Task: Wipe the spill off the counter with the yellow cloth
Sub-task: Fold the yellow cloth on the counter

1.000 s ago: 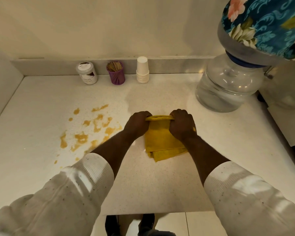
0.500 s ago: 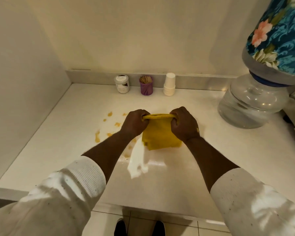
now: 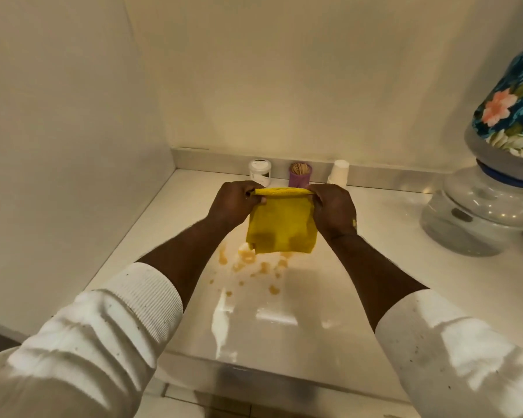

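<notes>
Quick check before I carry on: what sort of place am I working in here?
Probably a small pantry or tea corner. A pale counter sits in a walled nook, with a water dispenser at the right and a stack of paper cups, a toothpick holder and a small jar along the back.

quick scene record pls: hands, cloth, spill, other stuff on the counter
left hand: shut on cloth, top left corner
right hand: shut on cloth, top right corner
cloth: yellow, folded, hanging from both hands above the counter
spill: orange-brown blotches below the cloth, not yet wiped
back edge: white jar, purple holder, white cups
right side: water bottle, floral cover
</notes>
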